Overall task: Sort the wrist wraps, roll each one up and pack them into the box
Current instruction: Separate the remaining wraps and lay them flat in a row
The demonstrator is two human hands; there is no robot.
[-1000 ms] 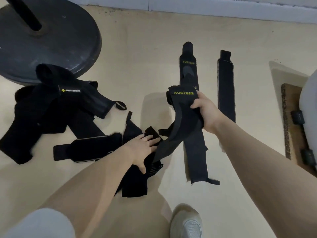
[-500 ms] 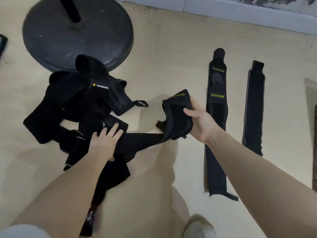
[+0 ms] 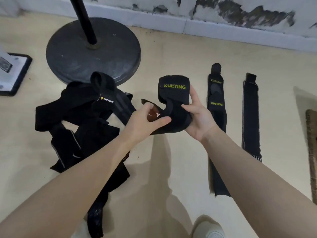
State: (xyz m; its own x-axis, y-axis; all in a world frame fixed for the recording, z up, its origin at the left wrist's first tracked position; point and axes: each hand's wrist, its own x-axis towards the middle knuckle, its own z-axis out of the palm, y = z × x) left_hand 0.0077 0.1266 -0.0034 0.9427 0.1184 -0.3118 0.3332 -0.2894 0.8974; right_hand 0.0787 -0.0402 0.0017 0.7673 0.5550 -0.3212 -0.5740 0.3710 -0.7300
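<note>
A black wrist wrap [image 3: 173,97] w/ yellow XUEYING lettering is being held up above the floor [image 3: 180,54], approx. centre of view. Its lower edge is being pinched by the left hand [image 3: 145,121], thumb & fingers curled round the fabric; its right side is being gripped by the right hand [image 3: 197,115]. A tangled pile of wraps [image 3: 82,121] is lying to the left, by a round stand base [image 3: 92,52]. Two flat wraps, one XUEYING-marked [image 3: 217,117] & one plain [image 3: 250,117], are being left side by side on the right.
</note>
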